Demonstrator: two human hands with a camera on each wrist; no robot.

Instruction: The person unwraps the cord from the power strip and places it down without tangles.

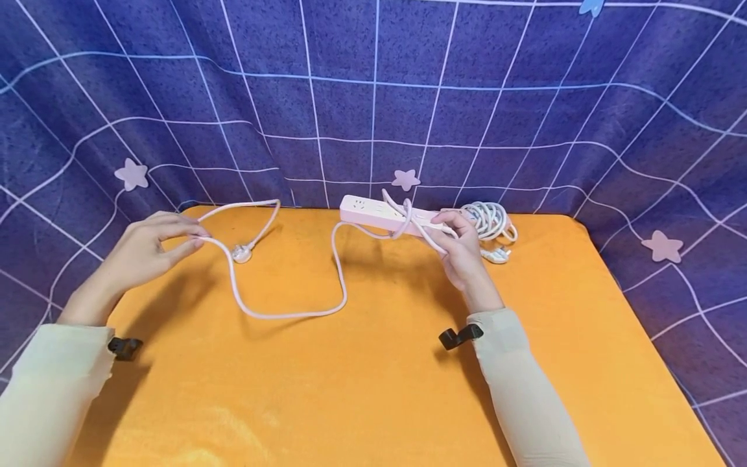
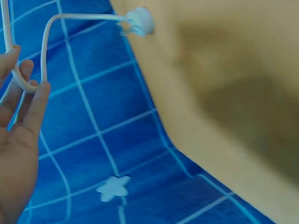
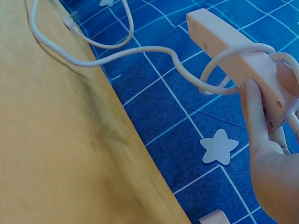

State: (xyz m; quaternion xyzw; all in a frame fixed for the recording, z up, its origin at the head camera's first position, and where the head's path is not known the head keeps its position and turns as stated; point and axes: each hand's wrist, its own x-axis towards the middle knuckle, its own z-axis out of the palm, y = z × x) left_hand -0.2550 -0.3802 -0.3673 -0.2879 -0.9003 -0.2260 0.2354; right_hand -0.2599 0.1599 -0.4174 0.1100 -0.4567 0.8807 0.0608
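A pink power strip [image 1: 373, 212] is held by my right hand [image 1: 461, 250] over the table's back part, thumb and fingers round its right end. Its cord [image 1: 292, 316] loops round the strip, then sags toward the table and rises to my left hand [image 1: 148, 250]. Thumb and fingers of that hand pinch the cord at the left. Past the left hand the cord bends back to its plug [image 1: 242, 253], near the table's back left; the left wrist view shows the plug [image 2: 140, 22] too. In the right wrist view the fingers press the strip [image 3: 233, 56] from below.
Behind the right hand lies a coiled white cable [image 1: 487, 220], with a white plug [image 1: 496, 255] beside it. An orange cloth covers the table [image 1: 362, 389]. A blue gridded curtain [image 1: 350, 97] with pale stars hangs around the back and sides.
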